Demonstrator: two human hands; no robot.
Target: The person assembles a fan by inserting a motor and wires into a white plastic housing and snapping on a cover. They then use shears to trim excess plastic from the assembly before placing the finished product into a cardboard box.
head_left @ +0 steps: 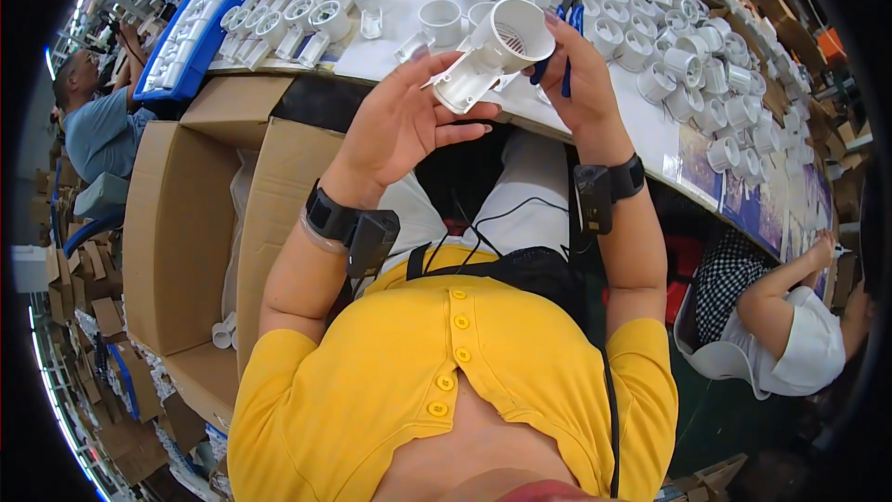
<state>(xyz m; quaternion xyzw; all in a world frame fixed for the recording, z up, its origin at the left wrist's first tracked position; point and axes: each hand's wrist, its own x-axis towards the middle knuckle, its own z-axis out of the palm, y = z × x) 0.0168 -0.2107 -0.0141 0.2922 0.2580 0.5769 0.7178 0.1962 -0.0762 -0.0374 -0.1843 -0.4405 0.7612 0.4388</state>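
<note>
A white plastic housing (pixel 481 58), a round cup with a short open handle part, is held above the table's near edge. My left hand (pixel 395 125) grips its handle end, thumb on top and fingers beneath. At the cup's rim, my right hand (pixel 590 70) steadies the other side with its fingertips. The same hand also holds blue-handled pliers (pixel 577 26), their dark jaws pointing away from me. The right fingers are partly hidden behind the cup and the handles. Just beyond lies a similar white housing (pixel 440 22).
White round plastic parts (pixel 683 65) crowd the table (pixel 381 60). A blue tray (pixel 197 65) of white pieces stands at the far left. Below it is an open cardboard box (pixel 177 251) with a few white pieces. One person (pixel 98 121) sits left, another (pixel 780 330) right.
</note>
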